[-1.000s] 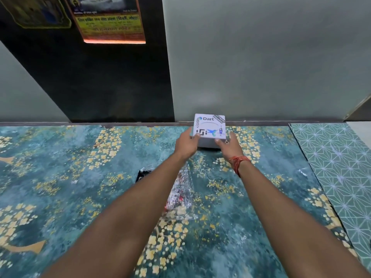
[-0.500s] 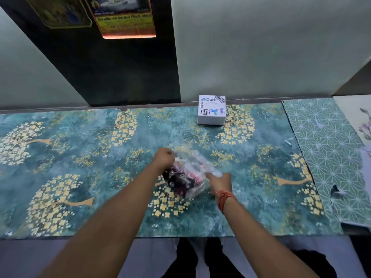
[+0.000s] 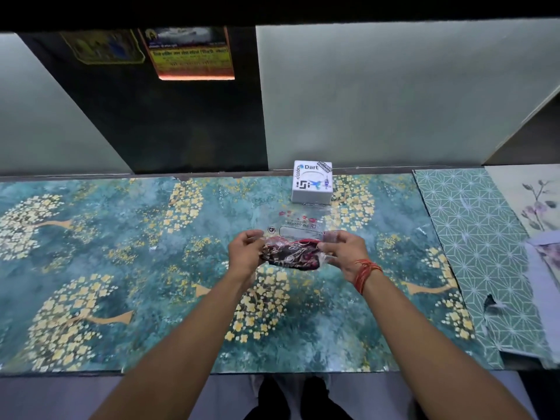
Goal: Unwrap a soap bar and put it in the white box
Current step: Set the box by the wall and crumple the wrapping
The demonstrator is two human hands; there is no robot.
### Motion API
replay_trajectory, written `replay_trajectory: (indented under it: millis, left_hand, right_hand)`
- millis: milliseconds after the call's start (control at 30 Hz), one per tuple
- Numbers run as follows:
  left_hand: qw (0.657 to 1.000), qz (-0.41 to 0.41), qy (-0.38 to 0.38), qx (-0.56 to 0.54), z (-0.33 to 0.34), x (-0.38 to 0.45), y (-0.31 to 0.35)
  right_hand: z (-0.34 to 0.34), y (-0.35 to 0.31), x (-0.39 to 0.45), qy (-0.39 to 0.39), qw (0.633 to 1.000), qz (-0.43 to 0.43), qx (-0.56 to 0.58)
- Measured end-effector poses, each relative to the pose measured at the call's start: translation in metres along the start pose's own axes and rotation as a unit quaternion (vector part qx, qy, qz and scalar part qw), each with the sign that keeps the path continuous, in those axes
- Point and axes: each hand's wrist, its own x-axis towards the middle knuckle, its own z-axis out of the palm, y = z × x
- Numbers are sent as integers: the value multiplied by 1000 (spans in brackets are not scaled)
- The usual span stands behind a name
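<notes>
A white box [image 3: 312,184] with stickers on its closed lid stands at the far edge of the table, against the wall. Nearer to me, both hands hold up a crumpled wrapper [image 3: 295,241]: clear plastic with printed text above, a dark red and black patterned part below. My left hand [image 3: 246,253] grips its left end and my right hand [image 3: 344,251], with a red thread at the wrist, grips its right end. No soap bar is visible; whether the wrapper holds one I cannot tell.
The table [image 3: 121,268] wears a teal cover with yellow flower trees. To the right lie a green geometric sheet [image 3: 485,253] and a pale floral sheet [image 3: 536,201]. A dark panel [image 3: 169,122] with posters stands behind. The table's front edge runs near my body.
One second ago both hands were on the white box at the wall. They have since come back toward me, picked up the wrapper and lifted it, spreading it between them.
</notes>
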Motion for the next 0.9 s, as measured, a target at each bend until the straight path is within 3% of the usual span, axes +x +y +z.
replay_trajectory:
  millis: [200, 367, 433, 567, 600, 700, 800, 900]
  left_hand:
    - [980, -118, -113, -117, -1, -2, 13]
    - [913, -185, -280, -232, -10, -9, 34]
    - [899, -205, -343, -180, -2, -1, 39]
    - [844, -178, -491, 127, 27, -8, 41]
    - [845, -170, -484, 153, 36, -13, 40]
    - [909, -165, -370, 99, 54, -20, 26]
    - [956, -132, -257, 50, 68, -27, 12]
    - [968, -103, -221, 55, 78, -33, 2]
  right_hand:
    - [-25, -26, 6, -9, 998, -45, 40]
    - [-41, -43, 10, -111, 990, -76, 36]
    - [-47, -49, 11, -177, 981, -68, 32]
    - [-45, -53, 9, -252, 964, -60, -55]
    - [-45, -51, 10, -239, 967, -56, -63]
    - [-51, -40, 5, -180, 983, -3, 20]
    - [-54, -22, -12, -174, 980, 58, 74]
    - [-51, -11, -21, -126, 992, -4, 16]
